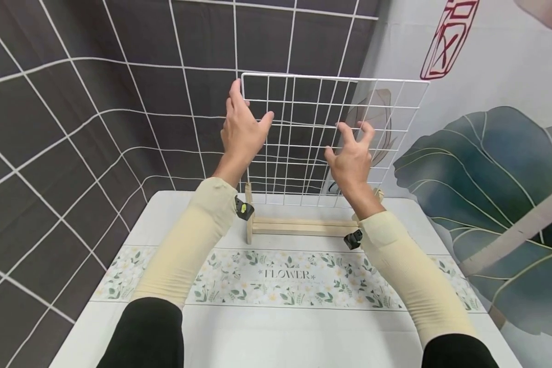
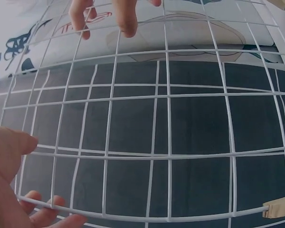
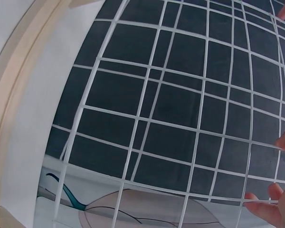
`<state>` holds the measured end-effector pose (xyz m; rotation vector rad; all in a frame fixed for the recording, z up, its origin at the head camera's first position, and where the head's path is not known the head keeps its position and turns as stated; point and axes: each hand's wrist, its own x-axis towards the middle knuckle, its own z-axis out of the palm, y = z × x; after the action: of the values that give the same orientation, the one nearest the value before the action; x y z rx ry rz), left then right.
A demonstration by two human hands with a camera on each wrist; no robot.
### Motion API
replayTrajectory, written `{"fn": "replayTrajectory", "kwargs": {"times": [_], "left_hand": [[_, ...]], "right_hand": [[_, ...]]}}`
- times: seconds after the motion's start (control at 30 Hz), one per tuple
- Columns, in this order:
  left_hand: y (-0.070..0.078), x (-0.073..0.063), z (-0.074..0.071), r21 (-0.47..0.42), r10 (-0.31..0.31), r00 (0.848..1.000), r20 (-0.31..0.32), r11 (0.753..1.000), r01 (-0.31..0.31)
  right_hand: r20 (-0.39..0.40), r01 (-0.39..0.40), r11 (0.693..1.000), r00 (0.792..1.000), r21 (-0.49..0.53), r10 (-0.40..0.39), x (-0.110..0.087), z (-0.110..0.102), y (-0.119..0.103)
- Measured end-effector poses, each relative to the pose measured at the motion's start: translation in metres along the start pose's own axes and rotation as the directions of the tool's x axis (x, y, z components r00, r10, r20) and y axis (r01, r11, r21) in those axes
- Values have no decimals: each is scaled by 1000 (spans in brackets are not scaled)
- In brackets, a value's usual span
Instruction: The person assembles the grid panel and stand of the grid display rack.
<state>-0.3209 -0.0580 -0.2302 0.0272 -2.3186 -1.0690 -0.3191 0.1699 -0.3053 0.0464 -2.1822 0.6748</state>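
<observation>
A white wire grid panel (image 1: 322, 138) stands upright at the back of the table, its lower part between the ends of a light wooden stand (image 1: 303, 227). My left hand (image 1: 246, 125) holds the panel's left edge. In the left wrist view its fingers (image 2: 42, 216) reach behind the edge wire, with the thumb on the near side. My right hand (image 1: 351, 158) grips the wires right of the middle with bent, spread fingers. Its fingertips (image 3: 259, 206) show at the wires in the right wrist view.
The white table (image 1: 276, 332) carries a printed floral band reading FLOWER. Behind hangs a dark cloth (image 1: 96, 153) with white grid lines. A pale backdrop with large blue-green leaves (image 1: 492, 168) is on the right. Both wrists wear small black devices (image 1: 353, 239).
</observation>
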Motion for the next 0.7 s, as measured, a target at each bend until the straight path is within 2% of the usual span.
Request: {"fn": "replayTrajectory", "kwargs": {"times": [0.47,0.7], "left_hand": [[5,0,7,83,-13,997,74,997,7],[2,-1,10,94,1,998,68,996,-7]], "right_hand": [[-8,-9,1000,1000,13,9,1,0,2],[-4,-22,1000,1000,20,22,0,-2,2]]}}
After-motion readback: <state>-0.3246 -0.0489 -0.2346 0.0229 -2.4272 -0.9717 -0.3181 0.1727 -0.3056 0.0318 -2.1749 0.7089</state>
